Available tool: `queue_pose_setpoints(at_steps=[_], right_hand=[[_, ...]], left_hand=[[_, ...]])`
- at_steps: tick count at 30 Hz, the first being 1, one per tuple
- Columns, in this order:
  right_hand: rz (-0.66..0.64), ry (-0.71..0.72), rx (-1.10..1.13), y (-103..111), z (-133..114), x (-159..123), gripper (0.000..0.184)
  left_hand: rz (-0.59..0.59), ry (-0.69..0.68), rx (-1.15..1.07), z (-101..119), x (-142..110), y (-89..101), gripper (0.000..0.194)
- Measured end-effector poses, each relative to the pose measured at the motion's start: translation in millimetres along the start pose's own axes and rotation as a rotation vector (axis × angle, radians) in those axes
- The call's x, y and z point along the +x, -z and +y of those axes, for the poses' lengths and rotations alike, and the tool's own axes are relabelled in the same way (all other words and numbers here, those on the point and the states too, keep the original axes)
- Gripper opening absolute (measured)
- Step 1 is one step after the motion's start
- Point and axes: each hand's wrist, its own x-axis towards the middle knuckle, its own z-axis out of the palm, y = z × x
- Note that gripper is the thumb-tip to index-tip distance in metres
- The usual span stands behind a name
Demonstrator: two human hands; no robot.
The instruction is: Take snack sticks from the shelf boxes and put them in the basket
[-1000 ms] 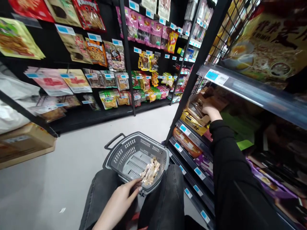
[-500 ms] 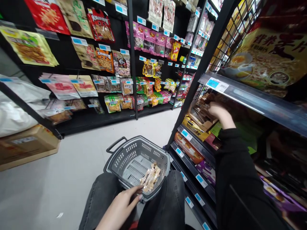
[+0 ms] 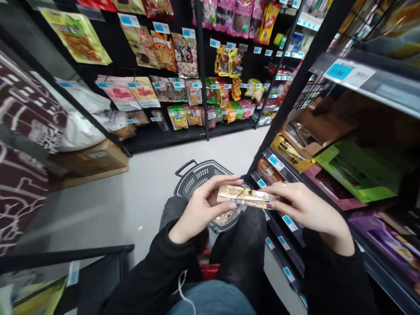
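Note:
Between my two hands, above my lap, are narrow beige-and-brown snack packets (image 3: pixel 247 197), held lengthwise. My left hand (image 3: pixel 205 203) pinches their left end, thumb below and fingers above. At the right end, my right hand (image 3: pixel 303 203) closes on the same packets. Beneath my hands the grey shopping basket (image 3: pixel 193 177) rests at my knees, partly hidden by my left hand. A few similar packets show inside it, though my hands cover much of them.
To the right, a shelf carries an open cardboard box (image 3: pixel 303 131), a green display box (image 3: pixel 364 170) and a purple box (image 3: pixel 383 236). Hanging snack bags (image 3: pixel 185 54) fill the black rack ahead. A brown carton (image 3: pixel 95 159) sits on the floor at left.
My right hand has come out of the shelf box with packets and moved over my lap. My left hand has left the basket rim and now grips those packets too. The view has shifted.

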Motion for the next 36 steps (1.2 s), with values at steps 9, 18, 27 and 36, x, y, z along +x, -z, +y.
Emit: queue_pose_setpoints(at_steps=[9, 18, 27, 36], right_hand=[[-0.066, 0.029, 0.057, -14, 4, 1, 0.029], [-0.076, 0.018, 0.077, -17, 3, -1, 0.029], [-0.073, 0.000, 0.054, -17, 4, -1, 0.028], [-0.051, 0.030, -0.144, -22, 0, -5, 0.028]], left_hand=[[0.071, 0.017, 0.241, -2, -14, 5.4, 0.020], [0.107, 0.032, 0.273, -5, -15, 1.5, 0.020], [0.134, 0.051, 0.241, -5, -15, -0.7, 0.018], [0.229, 0.078, 0.174, -8, -14, -3.2, 0.008]])
